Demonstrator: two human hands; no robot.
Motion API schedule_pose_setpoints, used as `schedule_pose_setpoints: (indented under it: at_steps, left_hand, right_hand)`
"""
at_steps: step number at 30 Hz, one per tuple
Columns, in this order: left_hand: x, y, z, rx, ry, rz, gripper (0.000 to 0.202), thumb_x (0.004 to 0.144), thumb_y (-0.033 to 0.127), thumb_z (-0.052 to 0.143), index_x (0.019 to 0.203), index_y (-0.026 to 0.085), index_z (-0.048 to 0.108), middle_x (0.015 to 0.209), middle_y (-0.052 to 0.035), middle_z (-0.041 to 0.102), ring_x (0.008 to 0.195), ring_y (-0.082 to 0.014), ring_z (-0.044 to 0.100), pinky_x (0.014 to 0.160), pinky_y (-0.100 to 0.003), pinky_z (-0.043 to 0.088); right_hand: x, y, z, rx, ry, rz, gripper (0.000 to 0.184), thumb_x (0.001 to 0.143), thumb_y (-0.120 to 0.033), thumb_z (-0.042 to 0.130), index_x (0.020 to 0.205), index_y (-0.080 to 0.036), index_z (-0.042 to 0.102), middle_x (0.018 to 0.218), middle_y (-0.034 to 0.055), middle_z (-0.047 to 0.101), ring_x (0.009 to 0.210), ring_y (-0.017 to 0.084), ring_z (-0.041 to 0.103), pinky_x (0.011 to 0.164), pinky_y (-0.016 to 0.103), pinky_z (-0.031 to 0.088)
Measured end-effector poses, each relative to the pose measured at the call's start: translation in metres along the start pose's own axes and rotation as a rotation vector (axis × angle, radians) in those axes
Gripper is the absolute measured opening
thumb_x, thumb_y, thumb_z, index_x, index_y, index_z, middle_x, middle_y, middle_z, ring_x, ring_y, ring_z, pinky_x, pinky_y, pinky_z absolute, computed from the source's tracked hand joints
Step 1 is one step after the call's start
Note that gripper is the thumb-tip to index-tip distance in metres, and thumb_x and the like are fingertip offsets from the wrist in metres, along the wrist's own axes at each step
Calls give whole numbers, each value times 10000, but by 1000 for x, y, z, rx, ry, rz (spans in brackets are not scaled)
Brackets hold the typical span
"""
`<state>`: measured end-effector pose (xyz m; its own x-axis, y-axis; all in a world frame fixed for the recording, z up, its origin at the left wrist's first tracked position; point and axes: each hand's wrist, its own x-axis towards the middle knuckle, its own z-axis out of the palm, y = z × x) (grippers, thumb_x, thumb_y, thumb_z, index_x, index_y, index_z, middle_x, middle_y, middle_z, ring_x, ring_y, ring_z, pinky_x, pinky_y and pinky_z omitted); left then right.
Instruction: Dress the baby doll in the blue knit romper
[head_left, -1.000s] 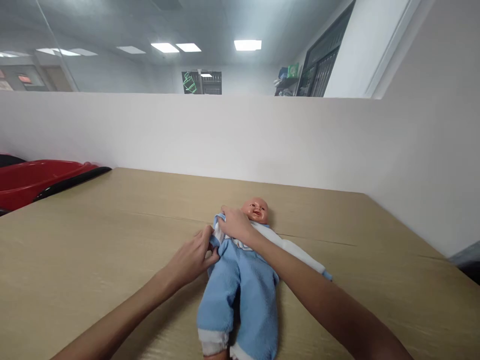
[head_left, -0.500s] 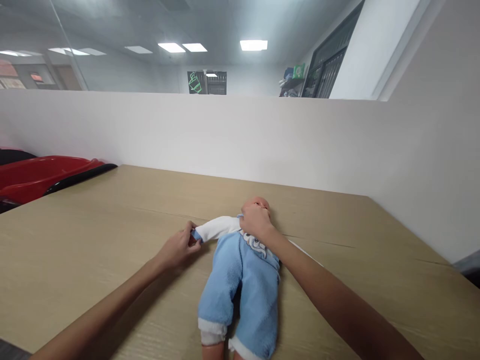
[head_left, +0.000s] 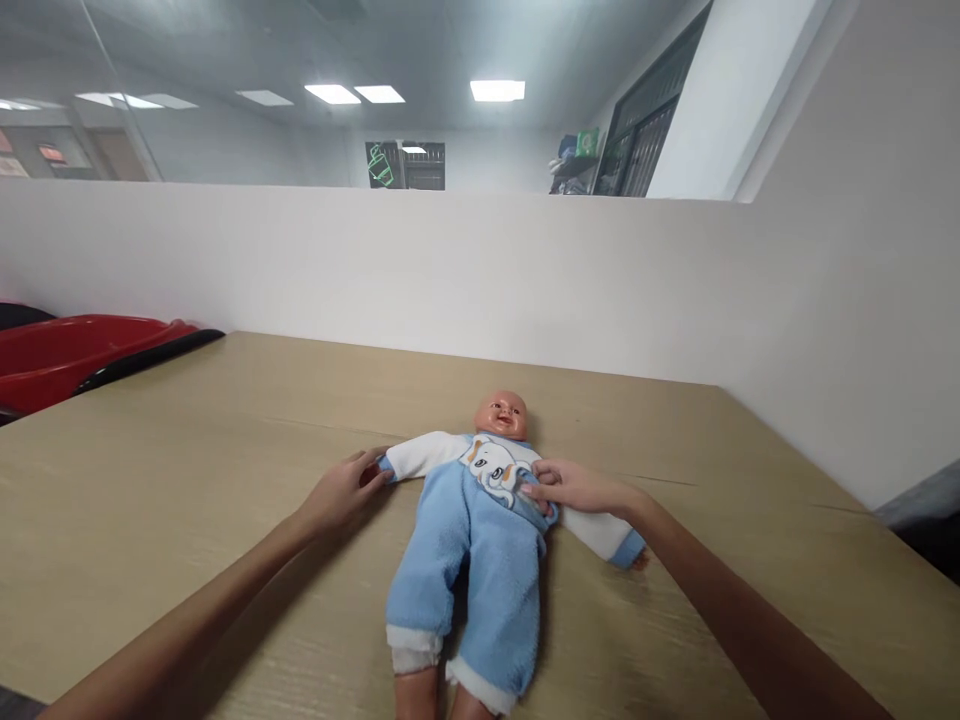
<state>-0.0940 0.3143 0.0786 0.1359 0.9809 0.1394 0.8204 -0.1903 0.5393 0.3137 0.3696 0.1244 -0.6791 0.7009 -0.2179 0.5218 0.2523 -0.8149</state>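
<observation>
A baby doll [head_left: 501,416] lies on its back on the table, head away from me, arms spread. It wears a light blue and white outfit [head_left: 495,570] with an elephant face [head_left: 491,466] on the chest; its bare lower legs run out of the bottom of the view. My left hand [head_left: 341,492] is closed round the blue cuff [head_left: 385,467] of the sleeve on the left. At the right side of the chest, my right hand [head_left: 581,487] pinches the edge of the outfit with bent fingers. Part of the white right sleeve [head_left: 596,528] shows below that hand.
The wood-coloured table [head_left: 247,430] reaches back to a white wall [head_left: 360,265] with a glass pane above it. Left of the table stands a red tub-like object [head_left: 82,345] with a black edge. Something dark [head_left: 930,525] sits beyond the right edge.
My right hand has moved from the doll's neck down and right to the side of its chest, uncovering the face and elephant. My left hand stays at the cuff. The view has shifted slightly.
</observation>
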Motion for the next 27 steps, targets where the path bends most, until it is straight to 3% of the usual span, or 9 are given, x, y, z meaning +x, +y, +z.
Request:
schedule_pose_setpoints:
  at_steps: [4, 9, 12, 17, 20, 23, 27]
  left_hand:
    - [5, -4, 3, 32, -15, 3, 595, 994, 593, 445, 1408, 201, 616, 1052, -110, 748, 950, -299, 685, 864, -393, 496]
    - [9, -7, 10, 109, 5, 38, 571, 999, 570, 438, 1406, 204, 599, 1052, -104, 699, 967, -297, 668, 881, -405, 500]
    - [9, -10, 10, 194, -2, 63, 562, 1009, 543, 405, 1392, 184, 604, 1109, -134, 679, 1039, -322, 654, 933, -438, 498]
    - [12, -8, -2, 385, 6, 96, 499, 991, 506, 448, 1360, 227, 636, 1268, -163, 660, 1178, -388, 597, 1012, -552, 468]
    - [15, 20, -10, 348, 102, 186, 487, 998, 450, 461, 1390, 197, 598, 1368, -177, 617, 1282, -396, 534, 1079, -581, 433]
    - [20, 75, -10, 204, 145, 383, 434, 1037, 432, 464, 1382, 189, 567, 1392, -152, 608, 1308, -343, 517, 1118, -519, 429]
    - [37, 152, 12, 136, 18, 669, 297, 1067, 375, 492, 1304, 234, 603, 1377, -101, 637, 1301, -282, 545, 1117, -438, 439]
  right_hand:
    - [-22, 24, 20, 91, 207, -5, 365, 942, -597, 608, 945, -232, 593, 893, 49, 739, 874, 241, 695, 827, 374, 549]
    - [-43, 22, 44, -293, 507, -55, 244, 956, -388, 587, 1136, -234, 644, 1177, 104, 710, 1091, 295, 657, 964, 441, 520]
    - [-59, 24, 47, -452, 577, -95, 319, 927, -318, 613, 1238, -254, 634, 1324, 109, 672, 1273, 315, 590, 1097, 475, 461]
    - [-92, 52, 41, -574, 646, 23, 519, 890, -334, 642, 1391, -222, 566, 1388, 136, 651, 1297, 334, 585, 1133, 498, 438]
    - [-110, 77, 40, -594, 695, 84, 607, 853, -354, 665, 1424, -190, 544, 1409, 165, 652, 1311, 365, 591, 1131, 516, 442]
    - [-123, 94, 43, -542, 701, 81, 593, 835, -366, 677, 1395, -199, 573, 1357, 155, 693, 1247, 363, 648, 1080, 499, 485]
    - [-127, 90, 43, -450, 744, 43, 426, 861, -344, 648, 1269, -223, 639, 1209, 119, 759, 1089, 321, 726, 937, 432, 557]
